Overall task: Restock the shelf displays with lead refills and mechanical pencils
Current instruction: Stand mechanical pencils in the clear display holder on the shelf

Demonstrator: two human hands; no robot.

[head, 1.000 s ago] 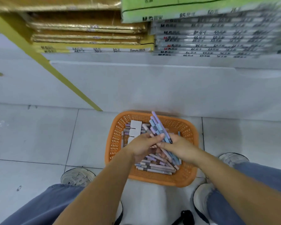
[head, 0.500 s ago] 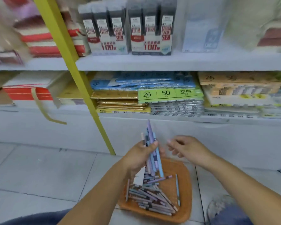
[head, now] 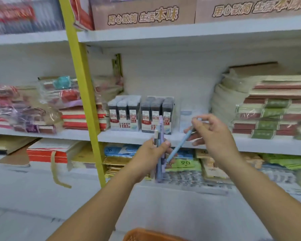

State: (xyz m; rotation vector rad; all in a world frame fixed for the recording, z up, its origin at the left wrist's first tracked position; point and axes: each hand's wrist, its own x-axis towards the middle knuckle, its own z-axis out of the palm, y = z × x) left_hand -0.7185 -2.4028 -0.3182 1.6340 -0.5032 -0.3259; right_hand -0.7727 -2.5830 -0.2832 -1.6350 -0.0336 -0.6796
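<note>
The white shelf point(head: 129, 137) carries 2 display packs of lead refills point(head: 123, 115), with bare board just to their right. An orange basket point(head: 146, 234) shows at the bottom edge. The left hand point(head: 149, 154) is wrapped around an upright bundle of mechanical pencils point(head: 159, 169), held in front of the refills. The right hand point(head: 215, 134) pinches 1 blue pencil point(head: 178, 147) near its upper end, slanted, its lower tip beside the bundle. The pencils look light, stiff and smooth, likely to slip from a loose grasp; mid-barrel seems the surest hold.
</note>
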